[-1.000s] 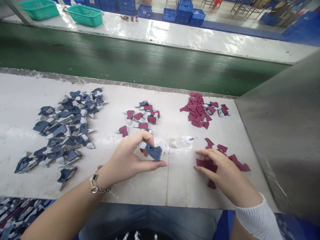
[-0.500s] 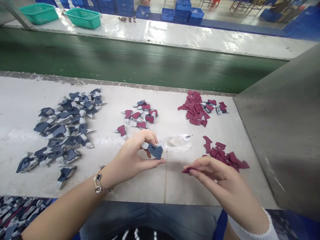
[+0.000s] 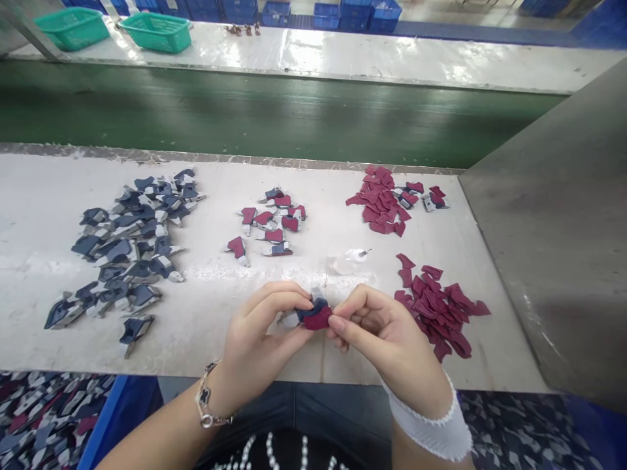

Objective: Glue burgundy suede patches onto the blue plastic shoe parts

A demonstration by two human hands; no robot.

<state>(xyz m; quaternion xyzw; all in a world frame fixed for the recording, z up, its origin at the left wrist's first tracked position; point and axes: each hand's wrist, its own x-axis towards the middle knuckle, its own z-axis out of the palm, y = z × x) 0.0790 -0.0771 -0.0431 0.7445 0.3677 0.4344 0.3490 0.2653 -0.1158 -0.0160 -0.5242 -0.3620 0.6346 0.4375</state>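
My left hand (image 3: 264, 326) pinches a navy and white moulded part (image 3: 306, 315) between thumb and fingers. My right hand (image 3: 382, 333) presses a maroon piece (image 3: 318, 318) against that part with its fingertips, and the two hands nearly meet above the white table (image 3: 44, 215). A loose maroon pile (image 3: 434, 303) lies to the right of my right hand. Beyond my hands sits a small group of navy parts with maroon pieces on them (image 3: 272, 225). A clear plastic bottle with a thin metal nozzle (image 3: 349, 261) lies just beyond my right hand.
A large heap of navy parts (image 3: 130, 241) covers the table's left side, and more maroon pieces (image 3: 377, 199) lie far right. A green conveyor belt (image 3: 245, 111) runs behind the table. A steel panel (image 3: 548, 215) rises on the right.
My right hand has brought the maroon piece across to the navy part and pressed it there. Both hands are now together, and the view has tilted slightly downward.
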